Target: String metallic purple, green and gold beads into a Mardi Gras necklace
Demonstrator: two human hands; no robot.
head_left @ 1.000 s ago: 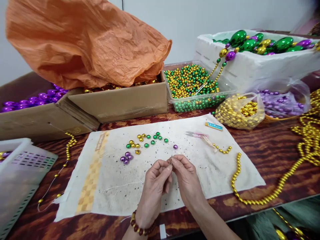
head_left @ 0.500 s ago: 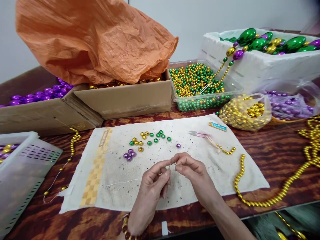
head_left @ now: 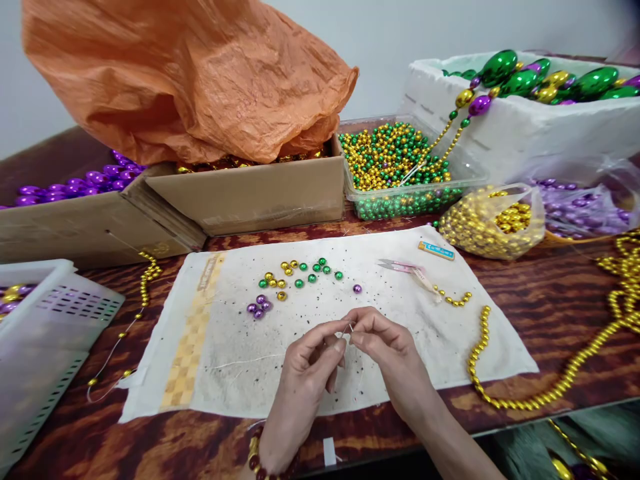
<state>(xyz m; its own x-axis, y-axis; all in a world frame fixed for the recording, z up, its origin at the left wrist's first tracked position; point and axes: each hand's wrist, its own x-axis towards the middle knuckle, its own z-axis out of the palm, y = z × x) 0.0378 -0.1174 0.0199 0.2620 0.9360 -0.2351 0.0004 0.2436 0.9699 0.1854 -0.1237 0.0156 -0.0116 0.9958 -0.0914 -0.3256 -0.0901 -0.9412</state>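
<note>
My left hand (head_left: 307, 373) and my right hand (head_left: 387, 350) meet over the lower middle of a white cloth (head_left: 240, 393). Both are closed in a pinch, fingertips nearly touching, on a thin thread or wire (head_left: 345, 329); a short pale tip shows at the right fingers. Beyond them on the cloth lie loose green beads (head_left: 313, 278), gold beads (head_left: 281, 295), purple beads (head_left: 259, 312) and a single purple bead (head_left: 357, 289). Small scissors (head_left: 400, 267) rest to the right, near a short gold bead piece (head_left: 457, 300).
Cardboard boxes (head_left: 250, 200) stand at the back under an orange sheet (head_left: 200, 87). Beside them are a clear bead tub (head_left: 415, 187), a white foam box (head_left: 525, 133) and a bag of gold beads (head_left: 480, 223). A white basket (head_left: 45, 347) is left; a gold bead string (head_left: 550, 397) is right.
The view has shifted very slightly. Both hands keep their pinch in nearly the same place, and the beads have not moved.
</note>
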